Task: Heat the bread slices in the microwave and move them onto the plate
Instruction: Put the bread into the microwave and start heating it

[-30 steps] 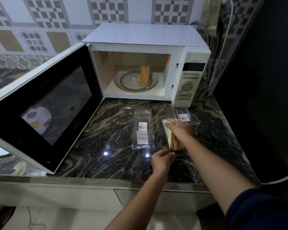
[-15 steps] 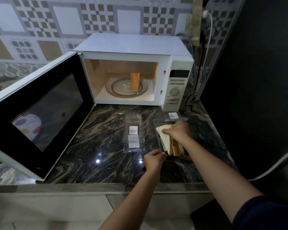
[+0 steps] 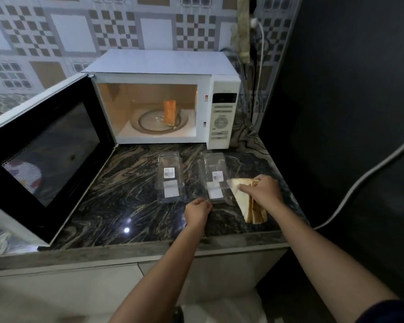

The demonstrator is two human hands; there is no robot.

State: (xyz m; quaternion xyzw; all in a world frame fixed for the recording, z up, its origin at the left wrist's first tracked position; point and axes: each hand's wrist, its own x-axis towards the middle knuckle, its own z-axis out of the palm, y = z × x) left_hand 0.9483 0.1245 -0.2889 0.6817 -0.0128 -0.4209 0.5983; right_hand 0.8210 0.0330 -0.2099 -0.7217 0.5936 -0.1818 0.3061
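Note:
A white microwave (image 3: 224, 117) stands at the back of the dark marble counter with its door (image 3: 44, 157) swung wide open to the left. Inside, one bread piece (image 3: 169, 112) stands upright on the glass turntable (image 3: 147, 123). My right hand (image 3: 261, 191) grips a stack of bread slices (image 3: 245, 201) just right of a clear plastic package (image 3: 214, 180). My left hand (image 3: 197, 212) pinches the near edge of that package. A second clear package (image 3: 169, 180) lies empty to the left.
The open microwave door overhangs the counter's left part. A dark appliance wall (image 3: 348, 113) closes off the right side, with a grey cable (image 3: 359, 183) across it. Cords hang by the tiled wall behind the microwave.
My right hand has drawn the bread slices out of the right package and to the right. The package now lies flat. My left hand stays at its near edge.

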